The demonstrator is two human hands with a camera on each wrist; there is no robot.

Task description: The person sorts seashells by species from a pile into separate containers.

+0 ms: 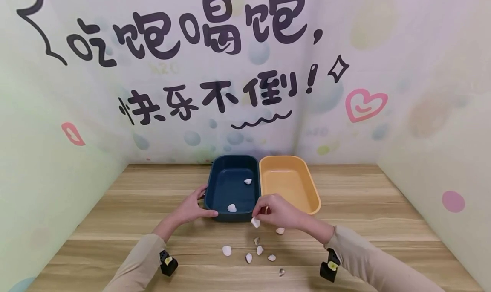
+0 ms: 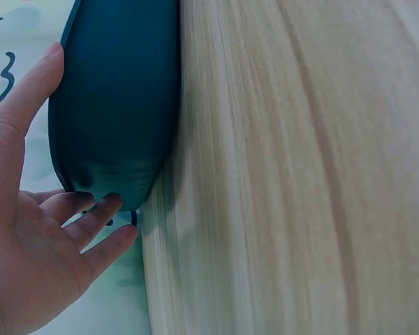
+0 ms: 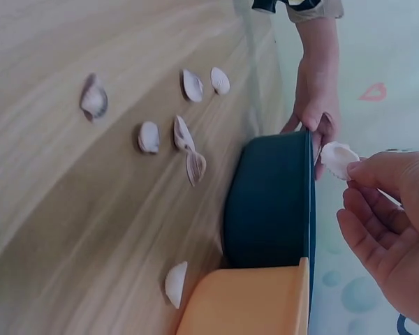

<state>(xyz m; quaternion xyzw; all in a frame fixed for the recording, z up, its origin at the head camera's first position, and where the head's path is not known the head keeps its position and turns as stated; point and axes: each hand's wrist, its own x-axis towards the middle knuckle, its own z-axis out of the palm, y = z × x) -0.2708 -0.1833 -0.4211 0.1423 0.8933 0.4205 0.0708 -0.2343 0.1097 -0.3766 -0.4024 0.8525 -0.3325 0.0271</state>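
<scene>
My right hand (image 1: 279, 212) pinches a white seashell (image 1: 255, 222) between thumb and fingertips, just outside the near right corner of the dark blue box (image 1: 229, 189). In the right wrist view, the pinched seashell (image 3: 339, 160) shows its ribbed, scalloped edge. Two pale shells lie inside the blue box, one far right (image 1: 248, 181) and one near the front (image 1: 232, 208). At that box's near left corner is my left hand (image 1: 189, 207), its thumb on the rim and its loosely spread fingers along the outer side. The left wrist view shows this hand (image 2: 49, 244) with its palm visible.
A yellow-orange box (image 1: 285, 183) stands against the blue box's right side. Several loose shells lie on the wooden table (image 1: 168, 228) before the boxes, including a white one (image 1: 226, 251) and a small dark one (image 1: 281, 272). A printed cloth wall (image 1: 337, 134) rises behind.
</scene>
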